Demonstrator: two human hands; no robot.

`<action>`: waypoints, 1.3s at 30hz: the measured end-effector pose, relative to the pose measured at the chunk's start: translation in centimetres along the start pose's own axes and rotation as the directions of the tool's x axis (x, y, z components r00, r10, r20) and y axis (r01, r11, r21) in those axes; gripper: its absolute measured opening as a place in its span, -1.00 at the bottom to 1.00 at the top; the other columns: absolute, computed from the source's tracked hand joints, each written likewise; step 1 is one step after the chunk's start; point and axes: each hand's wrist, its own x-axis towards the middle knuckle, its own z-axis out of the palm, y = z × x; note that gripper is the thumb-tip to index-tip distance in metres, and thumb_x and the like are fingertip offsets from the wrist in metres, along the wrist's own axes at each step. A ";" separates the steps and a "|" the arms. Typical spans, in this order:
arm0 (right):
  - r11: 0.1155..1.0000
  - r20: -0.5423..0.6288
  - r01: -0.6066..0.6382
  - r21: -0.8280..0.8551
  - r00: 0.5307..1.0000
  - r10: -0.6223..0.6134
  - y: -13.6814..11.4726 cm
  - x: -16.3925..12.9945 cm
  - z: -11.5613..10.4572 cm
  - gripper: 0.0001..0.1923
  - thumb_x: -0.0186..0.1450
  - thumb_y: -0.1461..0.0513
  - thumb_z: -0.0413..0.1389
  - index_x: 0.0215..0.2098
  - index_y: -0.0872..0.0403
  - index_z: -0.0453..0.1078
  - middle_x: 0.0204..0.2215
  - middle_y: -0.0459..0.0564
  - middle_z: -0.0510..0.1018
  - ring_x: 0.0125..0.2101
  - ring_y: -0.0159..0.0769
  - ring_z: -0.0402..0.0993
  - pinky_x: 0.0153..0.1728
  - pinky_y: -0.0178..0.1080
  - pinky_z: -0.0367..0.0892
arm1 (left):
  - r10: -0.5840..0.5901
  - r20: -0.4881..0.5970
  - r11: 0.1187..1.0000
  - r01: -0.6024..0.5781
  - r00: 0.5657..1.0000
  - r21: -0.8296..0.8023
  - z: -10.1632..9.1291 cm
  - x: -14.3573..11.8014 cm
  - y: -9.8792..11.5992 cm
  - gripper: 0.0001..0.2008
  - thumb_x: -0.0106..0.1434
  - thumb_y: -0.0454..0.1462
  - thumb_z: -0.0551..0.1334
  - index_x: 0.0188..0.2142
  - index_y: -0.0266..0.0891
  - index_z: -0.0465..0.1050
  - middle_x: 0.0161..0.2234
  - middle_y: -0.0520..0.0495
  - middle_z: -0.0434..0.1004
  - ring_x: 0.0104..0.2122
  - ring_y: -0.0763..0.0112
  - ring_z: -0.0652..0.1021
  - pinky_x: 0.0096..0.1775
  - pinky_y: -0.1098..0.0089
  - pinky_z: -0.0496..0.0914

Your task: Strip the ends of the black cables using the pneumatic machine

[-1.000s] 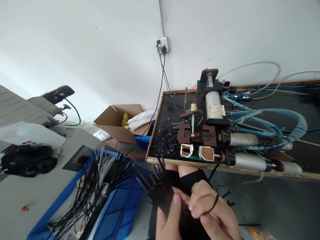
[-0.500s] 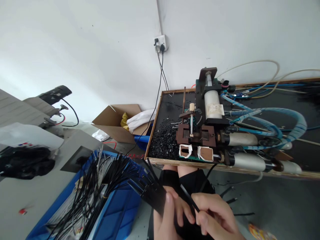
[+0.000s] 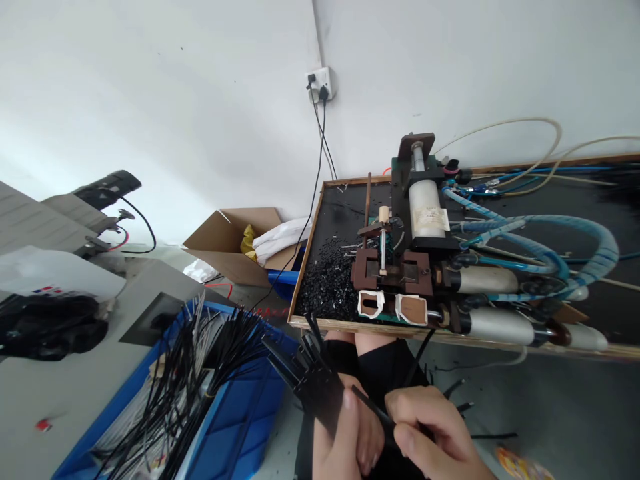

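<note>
A fanned bundle of black cables (image 3: 317, 390) is gripped in my left hand (image 3: 353, 437), the thumb lying along it and the fingers curled in. Between the thumb and bent fingers of my right hand (image 3: 437, 433) is one black cable (image 3: 370, 403), its free end slanting up to the left hand's thumb. Both hands are low over my lap, just in front of the bench edge. Beyond them stands a pneumatic machine (image 3: 427, 207) with brown metal jaws (image 3: 390, 272). The cables' lower ends are hidden by my hands.
Black scraps (image 3: 330, 280) cover the left part of the wood-edged bench (image 3: 350, 325). Left of me, a blue crate (image 3: 235, 420) holds long black and pale cables (image 3: 220, 360). An opened cardboard box (image 3: 230, 267) sits by the wall. Cable pieces (image 3: 493, 436) lie on the floor at right.
My left hand's fingers, spread before, have curled in, and the bundle has shifted slightly right. The single cable's tip has moved left and down against the left hand.
</note>
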 end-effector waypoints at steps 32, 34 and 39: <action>0.917 0.029 -0.272 0.290 0.961 0.275 1.1 0.0 1.4 -0.34 0.44 -0.25 0.08 -0.58 0.02 0.19 -0.62 -0.15 0.23 -0.51 -0.29 0.18 -0.41 -0.23 0.08 | 0.039 0.184 0.999 -0.037 0.982 -0.013 -0.7 0.5 -0.1 -0.75 0.48 -0.10 0.31 -0.26 -0.20 0.60 -0.72 0.23 0.08 -0.72 0.62 0.04 -0.62 0.56 0.11; 0.897 0.050 -0.287 0.337 0.956 0.288 1.1 0.1 1.5 -0.35 0.43 -0.26 0.08 -0.57 0.02 0.17 -0.62 -0.17 0.21 -0.52 -0.31 0.17 -0.41 -0.23 0.06 | 0.045 0.185 0.999 -0.043 0.982 -0.013 -0.7 0.6 -0.2 -0.74 0.48 -0.09 0.31 -0.26 -0.19 0.61 -0.72 0.23 0.09 -0.73 0.62 0.05 -0.62 0.55 0.11; 0.887 0.079 -0.289 0.361 0.957 0.279 1.3 0.1 1.3 -0.33 0.42 -0.28 0.07 -0.57 0.01 0.15 -0.62 -0.17 0.21 -0.53 -0.31 0.17 -0.41 -0.24 0.09 | 0.042 0.200 0.999 -0.037 0.979 -0.025 -0.7 0.6 -0.3 -0.75 0.46 -0.08 0.33 -0.22 -0.19 0.64 -0.71 0.22 0.10 -0.72 0.63 0.05 -0.63 0.57 0.11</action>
